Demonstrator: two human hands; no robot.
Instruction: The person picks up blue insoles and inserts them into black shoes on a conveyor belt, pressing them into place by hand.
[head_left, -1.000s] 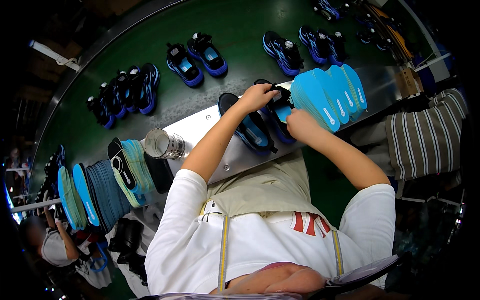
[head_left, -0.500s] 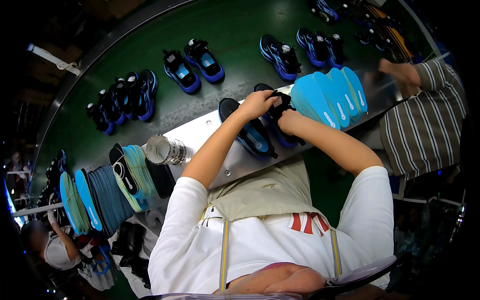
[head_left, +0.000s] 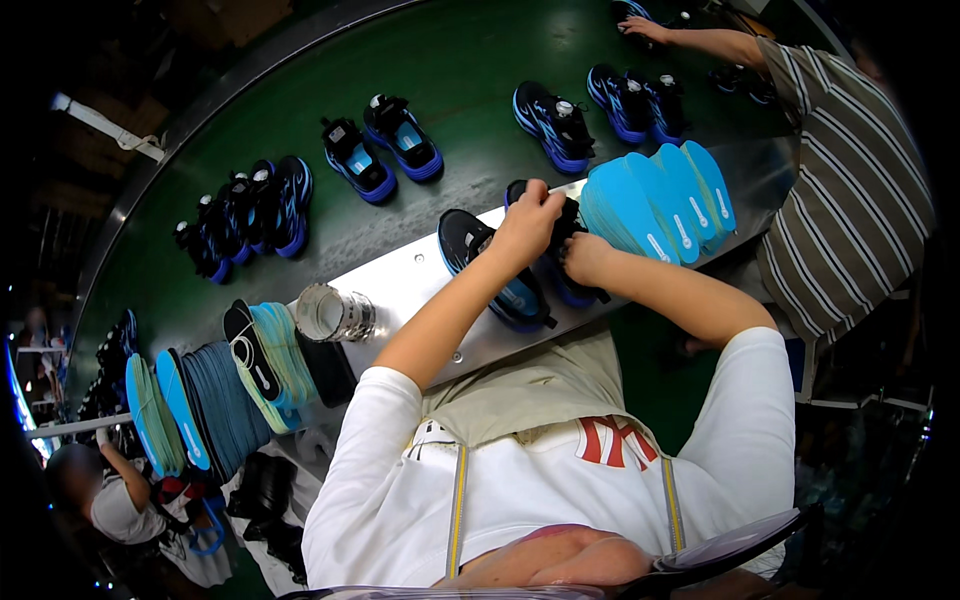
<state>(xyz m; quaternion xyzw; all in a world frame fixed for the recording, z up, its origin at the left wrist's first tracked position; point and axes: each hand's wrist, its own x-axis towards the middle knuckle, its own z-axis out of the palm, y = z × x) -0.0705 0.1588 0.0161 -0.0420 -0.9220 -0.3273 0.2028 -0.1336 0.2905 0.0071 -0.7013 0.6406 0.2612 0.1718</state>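
Note:
A black and blue sneaker [head_left: 566,284] rests on the metal ledge in front of me, its toe pointing away. My left hand [head_left: 532,222] is closed at its upper, the fingers pinched together; their tips are partly hidden. My right hand [head_left: 592,260] grips the same sneaker's collar from the right side, with its fingers curled in. Just left of it lies the matching sneaker [head_left: 466,238], a blue insole [head_left: 520,298] showing inside; my left forearm crosses over it. Light-blue insoles [head_left: 622,205] stand in stacks close to my right hand.
A wrapped round can [head_left: 335,312] and more bundled insoles [head_left: 215,400] line the ledge [head_left: 400,285] at left. Several sneakers [head_left: 358,162] sit on the green conveyor [head_left: 460,70] beyond. At right, a co-worker in a striped shirt [head_left: 850,190] reaches across the conveyor.
My left hand has shifted slightly over the sneaker, its fingers bunched higher. My right hand stays at the collar. The co-worker's arm has moved from the ledge out to a far sneaker.

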